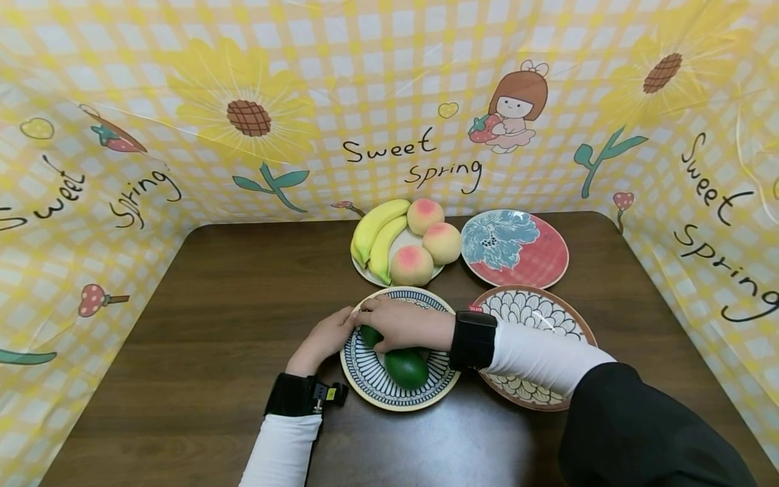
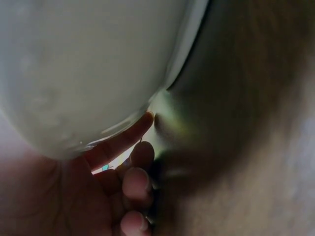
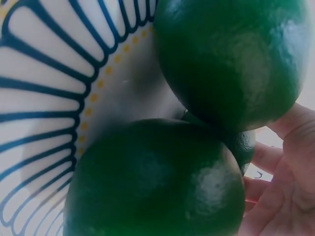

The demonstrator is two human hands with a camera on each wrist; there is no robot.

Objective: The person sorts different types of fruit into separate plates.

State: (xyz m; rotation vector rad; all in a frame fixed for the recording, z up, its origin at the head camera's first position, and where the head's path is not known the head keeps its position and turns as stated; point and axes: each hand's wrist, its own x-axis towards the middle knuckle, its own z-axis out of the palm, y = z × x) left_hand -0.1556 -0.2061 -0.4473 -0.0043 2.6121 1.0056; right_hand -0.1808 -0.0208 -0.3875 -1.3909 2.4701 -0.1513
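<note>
A white plate with blue stripes bears dark green avocados, smooth and glossy. My left hand grips this plate's left rim; in the left wrist view its fingers curl beside the plate's pale underside. Reaching in from the right, my right hand grips one avocado and largely covers it. Another avocado lies just below that hand on the plate. From the right wrist, two large avocados fill much of the picture, with part of a third behind, by the fingers.
Behind stands a plate with bananas and peaches. To its right are a red plate with a blue flower and, nearer, a brown-rimmed plate beneath my right forearm. Yellow checked cloth walls the wooden table.
</note>
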